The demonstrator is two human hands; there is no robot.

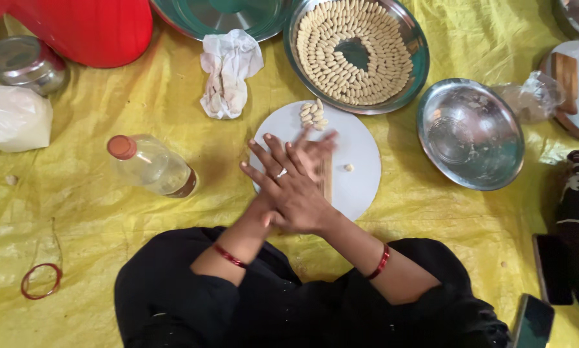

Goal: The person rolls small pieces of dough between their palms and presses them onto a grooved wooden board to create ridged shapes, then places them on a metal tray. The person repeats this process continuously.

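Observation:
My right hand (291, 188), with a ring on one finger, lies flat across my left hand (316, 149), palm against palm, fingers stretched out and spread. The left hand is blurred and points to the upper right. Both hover over a round white board (360, 169). Nothing shows between the palms. On the board lie a small heap of pale shaped dough pieces (313, 115), one loose bit (349, 167) and a thin wooden strip (328, 182) partly under my hands. A steel plate (420, 50) behind the board holds rings of several such pieces.
An empty steel bowl (471, 132) stands to the right, with a plastic bottle (149, 165) on its side to the left. A crumpled white cloth (228, 72), a steel lidded pot (25, 62), a white bag (13, 118) and a red bangle (41, 281) lie on the yellow sheet (96, 212).

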